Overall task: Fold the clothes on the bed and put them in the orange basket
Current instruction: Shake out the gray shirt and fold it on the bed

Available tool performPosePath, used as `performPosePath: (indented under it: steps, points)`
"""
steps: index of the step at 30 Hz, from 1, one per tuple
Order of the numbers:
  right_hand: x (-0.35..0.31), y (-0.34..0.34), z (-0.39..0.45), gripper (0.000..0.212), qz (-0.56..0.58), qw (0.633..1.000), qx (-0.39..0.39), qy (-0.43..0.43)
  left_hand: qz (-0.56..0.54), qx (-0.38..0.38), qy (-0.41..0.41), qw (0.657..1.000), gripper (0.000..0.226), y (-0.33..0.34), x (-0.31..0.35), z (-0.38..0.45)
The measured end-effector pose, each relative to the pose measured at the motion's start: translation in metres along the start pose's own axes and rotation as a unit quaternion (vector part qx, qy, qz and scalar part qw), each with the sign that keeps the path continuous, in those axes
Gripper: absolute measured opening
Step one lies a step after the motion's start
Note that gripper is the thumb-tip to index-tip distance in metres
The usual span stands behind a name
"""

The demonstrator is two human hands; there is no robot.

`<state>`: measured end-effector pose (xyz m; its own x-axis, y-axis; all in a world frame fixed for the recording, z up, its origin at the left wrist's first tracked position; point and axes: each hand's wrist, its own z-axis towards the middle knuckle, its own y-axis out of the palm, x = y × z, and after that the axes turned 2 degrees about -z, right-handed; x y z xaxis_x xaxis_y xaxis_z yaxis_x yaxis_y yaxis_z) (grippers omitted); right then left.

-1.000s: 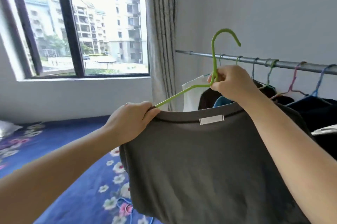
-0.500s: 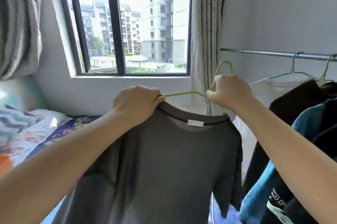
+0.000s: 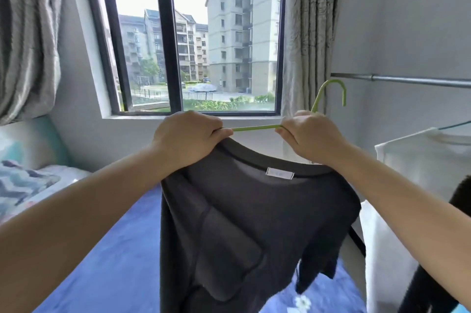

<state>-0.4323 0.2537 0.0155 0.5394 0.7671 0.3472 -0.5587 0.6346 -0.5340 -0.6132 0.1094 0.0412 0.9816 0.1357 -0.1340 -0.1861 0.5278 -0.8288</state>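
Head view: shirt (image 3: 254,223) now swung from rail (image 3: 407,81) toward window, over bed (image 3: 122,256); likely hanger removal next, folding not begun. Left hand (image 3: 188,139) fingers clenched on collar. Right hand (image 3: 311,137) fingers grasping hanger (image 3: 257,128) neck. Count: one dark shirt held, one green hanger, one white garment (image 3: 423,160) on rail. Basket not in view.

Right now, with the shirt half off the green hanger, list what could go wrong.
1. The left hand grips the dark grey T-shirt by its collar while the right hand holds the green hanger; a hard pull could stretch the neckline.
2. The hanger's far arm is hidden inside the shirt and may snag the fabric.
3. The hanger's hook is close to the curtain and could catch it.
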Motion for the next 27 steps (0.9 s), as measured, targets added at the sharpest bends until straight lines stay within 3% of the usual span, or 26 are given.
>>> performPosePath:
  steps: [4,7,11,13,15,18,20,22,24,25,27]
  points:
    - [0.019,0.012,0.016,0.043,-0.021,1.0,0.0,-0.011,-0.008,0.039,0.012,0.999,0.038,0.017,-0.014,0.029]
    - [0.029,0.018,0.024,0.042,-0.031,0.999,-0.008,-0.023,-0.018,0.071,0.024,0.997,0.045,0.028,-0.022,0.046]
    - [0.048,0.024,0.02,0.044,-0.064,0.996,-0.059,0.002,-0.055,0.125,-0.024,0.99,0.043,0.04,-0.046,0.065]
    - [0.055,0.023,0.015,0.041,-0.092,0.988,-0.113,0.059,-0.05,0.133,-0.051,0.989,0.042,0.047,-0.061,0.07]
    - [0.066,0.025,0.008,0.035,-0.087,0.971,-0.143,0.17,-0.069,0.128,-0.076,0.986,0.04,0.055,-0.074,0.073]
    - [0.07,0.031,0.009,0.033,-0.005,0.927,-0.181,0.33,-0.181,0.087,-0.112,0.973,0.041,0.074,-0.079,0.075]
    - [0.066,0.045,0.017,0.036,0.073,0.875,-0.246,0.411,-0.327,0.063,-0.146,0.932,0.042,0.085,-0.073,0.08]
    - [0.057,0.061,0.027,0.033,0.147,0.811,-0.268,0.499,-0.49,0.055,-0.202,0.846,0.036,0.091,-0.064,0.086]
    - [0.051,0.077,0.035,0.028,0.195,0.754,-0.236,0.581,-0.592,0.048,-0.254,0.764,0.03,0.091,-0.055,0.09]
    - [0.052,0.084,0.039,0.026,0.218,0.728,-0.213,0.614,-0.618,0.054,-0.267,0.737,0.03,0.092,-0.054,0.092]
    - [0.053,0.092,0.047,0.019,0.259,0.688,-0.167,0.656,-0.629,0.074,-0.276,0.723,0.03,0.095,-0.059,0.094]
